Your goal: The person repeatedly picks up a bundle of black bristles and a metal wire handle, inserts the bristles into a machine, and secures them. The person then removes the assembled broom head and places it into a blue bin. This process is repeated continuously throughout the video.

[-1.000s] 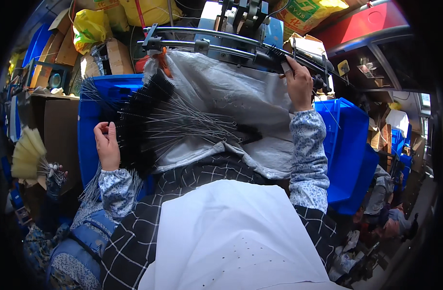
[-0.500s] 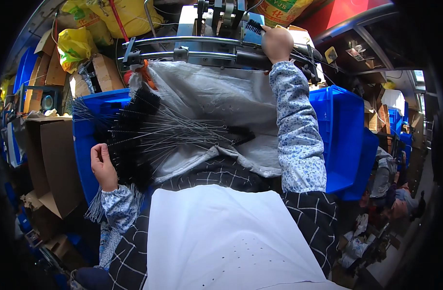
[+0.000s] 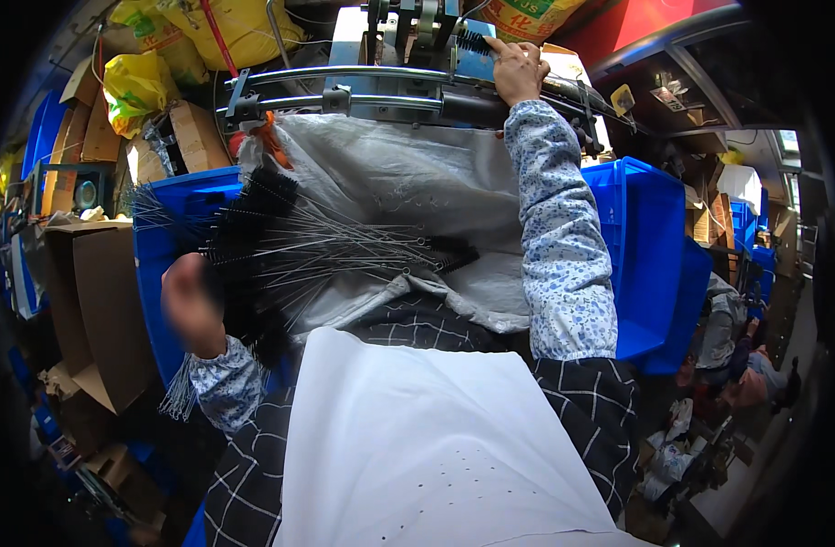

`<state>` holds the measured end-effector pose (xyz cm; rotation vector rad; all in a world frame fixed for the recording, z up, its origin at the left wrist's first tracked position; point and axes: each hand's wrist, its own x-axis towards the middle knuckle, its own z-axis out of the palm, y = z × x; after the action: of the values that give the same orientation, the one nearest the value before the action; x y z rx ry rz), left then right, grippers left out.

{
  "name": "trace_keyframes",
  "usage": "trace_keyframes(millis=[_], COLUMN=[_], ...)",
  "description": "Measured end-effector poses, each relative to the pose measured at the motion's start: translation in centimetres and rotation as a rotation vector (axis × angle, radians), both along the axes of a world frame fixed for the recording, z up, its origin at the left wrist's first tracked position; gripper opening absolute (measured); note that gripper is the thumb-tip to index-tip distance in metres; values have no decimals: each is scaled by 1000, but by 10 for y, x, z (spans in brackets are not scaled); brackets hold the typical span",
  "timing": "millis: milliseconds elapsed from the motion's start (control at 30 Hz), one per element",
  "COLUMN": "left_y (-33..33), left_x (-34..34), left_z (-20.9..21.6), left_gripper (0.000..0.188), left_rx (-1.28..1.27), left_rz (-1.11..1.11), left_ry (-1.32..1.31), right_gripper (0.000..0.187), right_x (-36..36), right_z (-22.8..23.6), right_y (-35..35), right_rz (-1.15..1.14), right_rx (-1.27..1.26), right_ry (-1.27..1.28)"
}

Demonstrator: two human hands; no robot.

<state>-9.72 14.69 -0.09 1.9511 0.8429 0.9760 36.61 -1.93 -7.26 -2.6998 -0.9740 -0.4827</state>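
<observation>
A pile of twisted-wire brushes (image 3: 253, 237) with black bristles and thin looped wire stems lies across my lap on a whitish woven sheet (image 3: 408, 173). My left hand (image 3: 192, 308) is at the left edge of the pile, beside the bristle ends; its fingers are smeared, so what they hold is hidden. Up at the machine (image 3: 408, 55), my right hand (image 3: 520, 71) pinches the end of a single small black wire brush (image 3: 473, 42), which points left toward the machine's middle. Both forearms wear floral sleeves.
Blue plastic bins (image 3: 641, 246) stand to the right and left of my lap. Two steel rods (image 3: 363, 77) cross in front of the machine. An open cardboard box (image 3: 98, 310) is at far left; yellow sacks (image 3: 226, 36) lie behind. A person in the right background is crouched low.
My left hand has moved slightly up and in against the brush pile. My right hand has stayed by the machine, with the small brush shifted slightly left.
</observation>
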Motion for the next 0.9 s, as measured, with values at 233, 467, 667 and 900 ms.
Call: trace_keyframes(millis=[233, 467, 667, 900], left_y=[23, 49, 62, 69], left_x=[-10, -26, -34, -51], left_z=[-12, -8, 14, 65], left_gripper=[16, 16, 17, 17], left_rx=[-174, -132, -91, -99], left_rz=[131, 10, 49, 8], left_ry=[-203, -467, -588, -904], right_gripper=[36, 42, 46, 39], right_x=[14, 6, -6, -9], right_z=[-10, -3, 1, -1], right_y=[7, -21, -28, -19], right_rz=[-55, -112, -189, -109], right_rx=[-140, 30, 51, 190], right_ry=[24, -53, 127, 210])
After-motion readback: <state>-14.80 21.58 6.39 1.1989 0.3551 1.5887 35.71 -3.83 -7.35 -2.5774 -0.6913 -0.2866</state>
